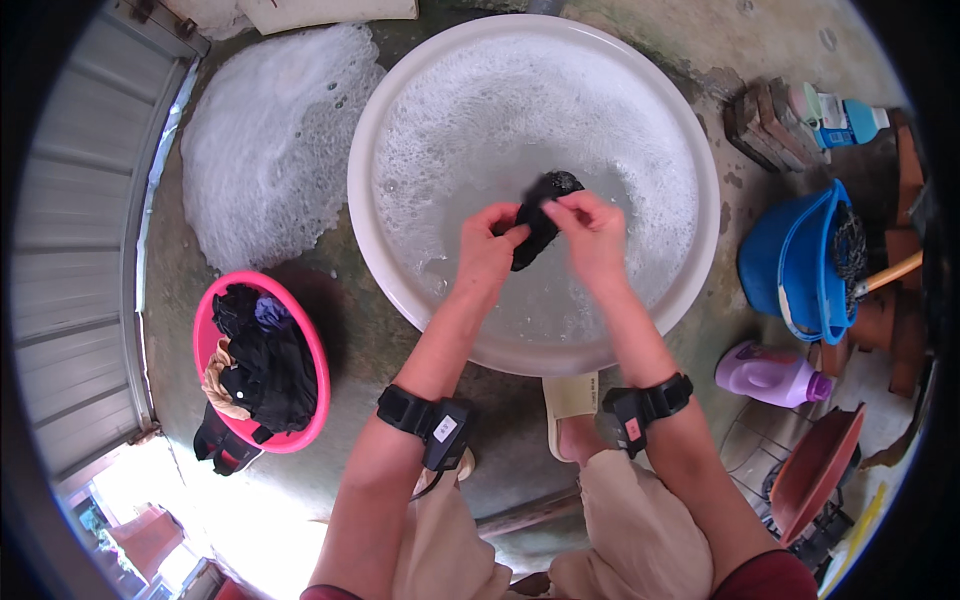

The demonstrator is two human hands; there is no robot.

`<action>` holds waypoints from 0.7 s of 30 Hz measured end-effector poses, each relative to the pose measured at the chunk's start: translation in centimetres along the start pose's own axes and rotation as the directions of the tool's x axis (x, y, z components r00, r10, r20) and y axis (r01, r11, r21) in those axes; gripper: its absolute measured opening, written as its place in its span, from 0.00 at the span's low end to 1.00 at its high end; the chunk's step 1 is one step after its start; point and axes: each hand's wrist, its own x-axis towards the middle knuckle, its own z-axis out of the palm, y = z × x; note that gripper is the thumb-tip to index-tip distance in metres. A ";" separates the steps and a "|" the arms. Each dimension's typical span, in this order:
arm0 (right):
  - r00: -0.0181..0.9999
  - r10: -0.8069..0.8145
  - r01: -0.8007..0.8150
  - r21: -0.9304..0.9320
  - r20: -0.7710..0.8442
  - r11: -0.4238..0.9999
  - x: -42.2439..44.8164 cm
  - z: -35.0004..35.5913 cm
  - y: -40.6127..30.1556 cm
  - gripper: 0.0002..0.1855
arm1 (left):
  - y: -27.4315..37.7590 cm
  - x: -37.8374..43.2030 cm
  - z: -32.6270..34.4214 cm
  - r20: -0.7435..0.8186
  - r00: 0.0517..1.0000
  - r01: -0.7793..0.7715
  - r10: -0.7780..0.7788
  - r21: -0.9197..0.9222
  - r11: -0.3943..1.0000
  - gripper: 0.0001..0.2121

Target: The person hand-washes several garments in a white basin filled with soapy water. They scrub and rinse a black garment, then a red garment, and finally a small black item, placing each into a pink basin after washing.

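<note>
A wet black cloth item [538,234], bunched up and perhaps a sock, is held over the middle of a large white basin [363,225]. My left hand [491,244] pinches its left side between thumb and fingers. On the upper right, my right hand [592,229] grips the same item, its fingertips slightly blurred. Greyish water [540,307] lies below both hands, with white suds [465,97] around the far and side parts of the basin. Part of the cloth is hidden by my fingers.
A pink basin [324,367] of dark and beige clothes stands left, near spilled foam [262,142]. On the right are a blue bucket [780,255] with a mop, a purple detergent bottle [772,373], stacked bricks [769,124] and a blue bottle [855,122]. A metal door [75,225] borders the left.
</note>
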 end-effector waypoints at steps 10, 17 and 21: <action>0.928 0.259 -0.373 0.660 0.268 0.652 0.7 -2.5 -0.6 0.10 | -0.3 0.5 -1.6 -0.006 0.997 0.079 -0.080 -0.050 0.996 0.06; 0.992 -0.021 0.006 0.120 0.123 0.993 0.0 -1.7 1.2 0.11 | -0.6 0.4 -1.1 0.179 0.964 0.251 -0.199 -0.352 0.902 0.10; 0.978 -0.202 0.197 -0.508 0.046 0.838 -0.4 -1.8 3.1 0.07 | -1.2 0.4 -1.4 -0.002 0.995 0.097 -0.099 -0.194 0.976 0.12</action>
